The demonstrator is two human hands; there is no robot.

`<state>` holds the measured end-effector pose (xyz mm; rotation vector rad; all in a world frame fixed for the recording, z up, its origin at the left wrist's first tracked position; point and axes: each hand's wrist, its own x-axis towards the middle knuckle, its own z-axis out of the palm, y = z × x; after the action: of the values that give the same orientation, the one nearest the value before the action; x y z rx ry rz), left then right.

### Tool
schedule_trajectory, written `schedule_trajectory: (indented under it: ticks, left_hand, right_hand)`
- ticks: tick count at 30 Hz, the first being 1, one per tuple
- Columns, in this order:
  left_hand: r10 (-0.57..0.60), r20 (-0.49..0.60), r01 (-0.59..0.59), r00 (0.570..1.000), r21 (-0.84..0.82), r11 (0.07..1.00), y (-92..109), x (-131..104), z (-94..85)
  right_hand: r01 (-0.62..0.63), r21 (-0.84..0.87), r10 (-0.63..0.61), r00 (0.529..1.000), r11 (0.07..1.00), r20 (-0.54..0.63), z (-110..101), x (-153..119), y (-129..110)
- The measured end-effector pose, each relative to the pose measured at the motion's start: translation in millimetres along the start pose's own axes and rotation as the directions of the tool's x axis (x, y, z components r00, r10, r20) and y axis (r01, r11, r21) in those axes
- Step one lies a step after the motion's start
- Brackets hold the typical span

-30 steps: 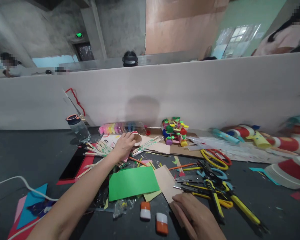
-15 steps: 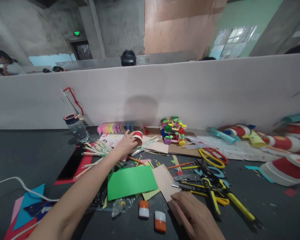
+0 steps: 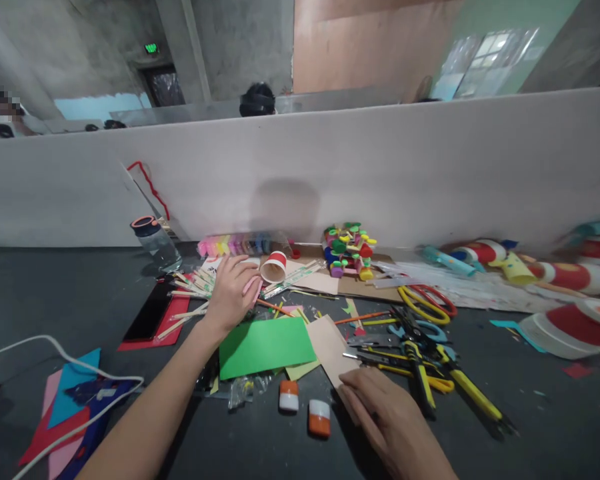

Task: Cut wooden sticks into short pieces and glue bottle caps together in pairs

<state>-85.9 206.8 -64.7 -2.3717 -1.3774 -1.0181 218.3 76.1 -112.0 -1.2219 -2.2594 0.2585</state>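
My left hand (image 3: 234,291) is over the loose wooden sticks (image 3: 194,287), fingers apart and holding nothing. Just right of its fingertips, a red-and-white paper cup (image 3: 274,267) lies on its side, its mouth facing the front. Something pink shows beside the fingers, partly hidden. My right hand (image 3: 387,417) rests at the lower end of a beige card strip (image 3: 327,343), fingers loosely bent with nothing visible in them. Between the hands lie a green paper sheet (image 3: 267,347) and two orange-and-white glue containers (image 3: 289,396).
Scissors (image 3: 427,303) and yellow-handled pliers (image 3: 423,380) lie right of centre. Behind stand a colourful button stack (image 3: 349,252) and a white partition (image 3: 205,180). A water bottle (image 3: 156,245), phone (image 3: 147,313) and white cable (image 3: 55,347) are at left; paper-cup crafts (image 3: 575,330) at right.
My left hand has let go of the paper cup and drawn back leftward. The cup now lies on its side. My right hand stays on the card while the view has tilted slightly down.
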Motion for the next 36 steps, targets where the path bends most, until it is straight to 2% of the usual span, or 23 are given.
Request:
schedule_trajectory:
  ticks: [3, 6, 8, 11, 13, 17, 23, 28, 34, 36]
  left_hand:
    - [-0.007, 0.007, 0.007, 1.0, -0.077, 0.997, 33.9, -24.6, -21.0]
    - [0.025, 0.102, -0.009, 0.995, -0.158, 0.987, 68.8, -59.1, -38.4]
    - [0.043, 0.179, -0.007, 0.983, -0.196, 0.981, 87.0, -81.5, -43.5]
    - [0.045, 0.337, 0.029, 0.94, -0.213, 0.977, 102.6, -105.1, -38.4]
    - [0.032, 0.414, 0.057, 0.91, -0.201, 0.978, 106.6, -111.4, -29.7]
    - [0.001, 0.502, 0.106, 0.865, -0.184, 0.977, 109.1, -109.7, -17.0]
    - [-0.017, 0.543, 0.168, 0.839, -0.229, 0.959, 118.7, -115.3, -20.3]
    - [0.003, 0.527, 0.173, 0.85, -0.284, 0.943, 121.3, -126.0, -17.8]
    - [-0.01, 0.404, 0.155, 0.915, -0.329, 0.931, 108.0, -124.5, -27.0]
    - [0.024, 0.418, 0.125, 0.908, -0.325, 0.937, 107.6, -123.3, -29.7]
  right_hand:
    - [0.009, 0.035, -0.014, 0.988, 0.999, 0.151, -4.7, 1.3, -12.2]
    - [0.009, 0.048, -0.022, 0.96, 0.999, 0.279, -5.7, 2.8, -27.0]
    - [0.001, 0.03, -0.01, 0.947, 1.0, 0.322, -3.1, 2.8, -34.5]
    - [-0.008, -0.015, 0.013, 0.942, 1.0, 0.334, 3.4, 2.1, -38.9]
    - [-0.008, -0.037, 0.02, 0.944, 0.999, 0.33, 7.6, 2.1, -38.3]
    - [-0.01, -0.061, 0.029, 0.951, 0.998, 0.307, 11.7, 3.4, -35.8]
    - [-0.008, -0.063, 0.026, 0.954, 0.998, 0.299, 14.1, 5.3, -37.8]
    - [-0.001, -0.025, 0.008, 0.949, 1.0, 0.315, 16.8, 4.6, -38.4]
    - [-0.005, 0.03, -0.005, 0.95, 1.0, 0.311, 13.3, 4.7, -34.0]
    - [0.003, 0.04, -0.016, 0.945, 0.999, 0.325, 13.6, 4.6, -34.1]
